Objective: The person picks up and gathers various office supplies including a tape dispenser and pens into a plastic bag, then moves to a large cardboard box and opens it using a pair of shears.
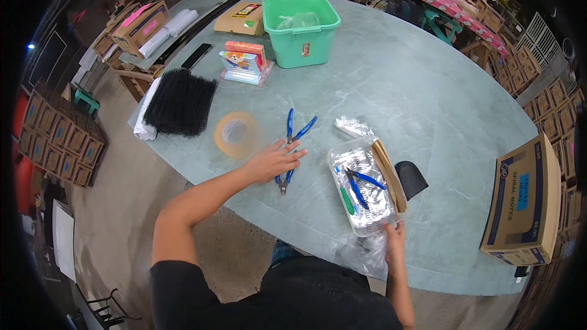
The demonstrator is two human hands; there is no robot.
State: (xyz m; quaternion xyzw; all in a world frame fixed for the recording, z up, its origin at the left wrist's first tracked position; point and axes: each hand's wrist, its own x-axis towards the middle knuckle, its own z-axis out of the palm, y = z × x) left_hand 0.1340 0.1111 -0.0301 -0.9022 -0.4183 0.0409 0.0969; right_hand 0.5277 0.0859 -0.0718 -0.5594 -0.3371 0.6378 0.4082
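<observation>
My left hand (pixel 276 162) lies palm down with its fingers stretched out, over two blue-handled wire cutters. The upper wire cutter (pixel 291 123) points its spread handles away from me. Below it, the lower wire cutter (pixel 284 184) shows its jaws toward me, its handles partly under my hand. At the near right corner of a clear plastic tray (pixel 359 230), my right hand (pixel 395 237) grips the rim. Inside lie many silvery pieces (pixel 378 200), another blue-handled wire cutter (pixel 358 191), a green-handled tool (pixel 348 200) and a brown cardboard strip (pixel 390 174).
A tape roll (pixel 227 142), black mesh (pixel 180 102), a phone (pixel 196 56), small boxes (pixel 243 61) and a green tub (pixel 301 43) stand beyond my left hand. Near the tray are a black rounded piece (pixel 411 179) and clear plastic (pixel 362 255). A carton (pixel 521 198) stands at right.
</observation>
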